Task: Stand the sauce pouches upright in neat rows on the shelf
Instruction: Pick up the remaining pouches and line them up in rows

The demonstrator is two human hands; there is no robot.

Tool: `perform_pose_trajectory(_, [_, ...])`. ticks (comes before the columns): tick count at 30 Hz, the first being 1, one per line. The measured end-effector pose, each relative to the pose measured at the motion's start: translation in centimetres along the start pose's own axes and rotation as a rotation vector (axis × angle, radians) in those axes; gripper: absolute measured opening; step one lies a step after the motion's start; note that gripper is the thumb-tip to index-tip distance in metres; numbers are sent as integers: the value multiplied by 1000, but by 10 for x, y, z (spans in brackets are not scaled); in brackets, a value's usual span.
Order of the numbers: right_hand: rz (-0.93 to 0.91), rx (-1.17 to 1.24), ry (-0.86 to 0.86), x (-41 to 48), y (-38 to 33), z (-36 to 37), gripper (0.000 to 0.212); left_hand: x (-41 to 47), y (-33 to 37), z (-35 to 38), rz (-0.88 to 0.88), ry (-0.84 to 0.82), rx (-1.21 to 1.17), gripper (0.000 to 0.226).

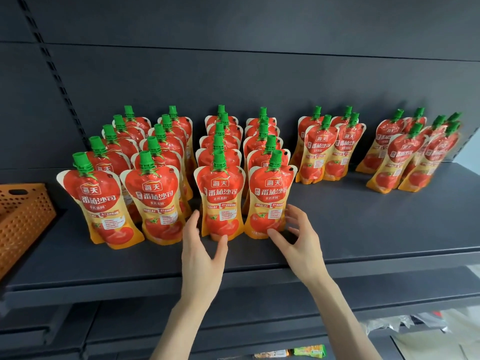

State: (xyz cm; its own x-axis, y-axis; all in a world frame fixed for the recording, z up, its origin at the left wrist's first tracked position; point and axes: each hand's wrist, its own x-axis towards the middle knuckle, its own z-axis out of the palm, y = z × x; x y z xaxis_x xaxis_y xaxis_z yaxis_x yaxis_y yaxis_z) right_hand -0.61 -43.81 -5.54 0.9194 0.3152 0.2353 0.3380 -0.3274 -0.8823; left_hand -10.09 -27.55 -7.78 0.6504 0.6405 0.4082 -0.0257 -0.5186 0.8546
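Both hands reach over the shelf edge with fingers loosely spread, gripping nothing. The left hand (201, 252) has its thumb touching the base of one front pouch (220, 198), with its fingers just beside that pouch's left edge. The right hand (301, 240) flanks the neighbouring front pouch (270, 196), thumb at its foot and fingers near its right side. Behind them rises a dark grey back panel (259, 74), and below it lies the matching shelf (363, 224). On this the red, green-capped sauce pouches (102, 201) stand upright in four rows running front to back. Two shorter pairs (330, 152) stand to the right, and a leaning cluster (405, 154) stands farther right. An orange perforated basket (24, 216) sits at the left end.
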Motion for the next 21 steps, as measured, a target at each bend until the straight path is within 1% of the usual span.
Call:
perform_pose_trajectory(2, [-6,-66,66,-8,3,-4,50,-11,5,-1,84,53,20,62])
perform_pose_trajectory(4, [-47,-138,115,-15,6,-13,36,-19,12,1,227,65,63,49])
perform_pose_trajectory(7, [-93,-223,137,-17,5,-35,19,-20,32,16,335,-12,36,33])
perform_pose_trajectory(10, [-129,-255,169,-9,6,-64,13,-18,60,48,399,-143,-24,26])
perform_pose_trajectory(13, [-133,-239,214,9,17,-96,10,-19,82,89,405,-246,-72,23])
perform_pose_trajectory(15, [-123,-212,225,26,27,-116,9,-18,93,118,390,-276,-87,23])
perform_pose_trajectory(17, [-134,-201,207,47,39,-135,9,-15,100,150,350,-271,-87,25])
perform_pose_trajectory(21, [-164,-165,100,91,59,-169,10,3,109,208,183,-180,-72,29])
